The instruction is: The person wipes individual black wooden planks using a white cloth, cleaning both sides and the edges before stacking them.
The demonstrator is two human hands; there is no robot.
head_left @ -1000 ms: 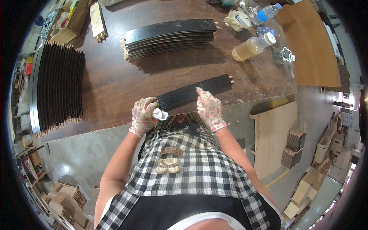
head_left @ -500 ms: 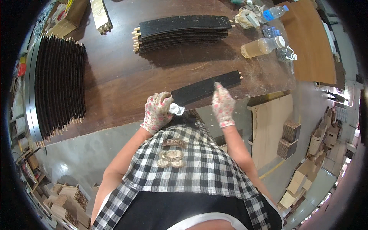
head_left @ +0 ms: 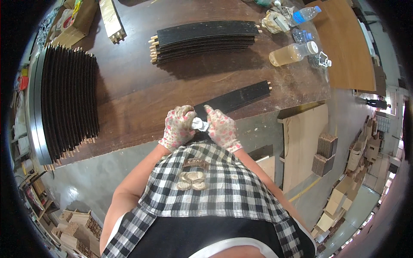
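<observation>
A black board (head_left: 241, 98) with pale dowels at its far right end lies aslant near the table's front edge. Both my hands wear white gloves with pink dots. At the board's near left end my left hand (head_left: 177, 128) is closed, with a crumpled white wad (head_left: 200, 124) at its fingers. On the other side of the wad is my right hand (head_left: 222, 130), fingers bent, a fingertip against the board's near end. What lies under its fingers is hidden.
Black doweled boards are stacked at the back (head_left: 206, 36), with a longer row (head_left: 71, 101) on the left. A bottle of yellowish liquid (head_left: 292, 53) lies on the right, near other plastic bottles. A cardboard box (head_left: 73, 30) occupies the far left corner.
My right hand has moved left and nearer, from beside the board's middle to its near end, next to my left hand. The left hand and the board have barely moved.
</observation>
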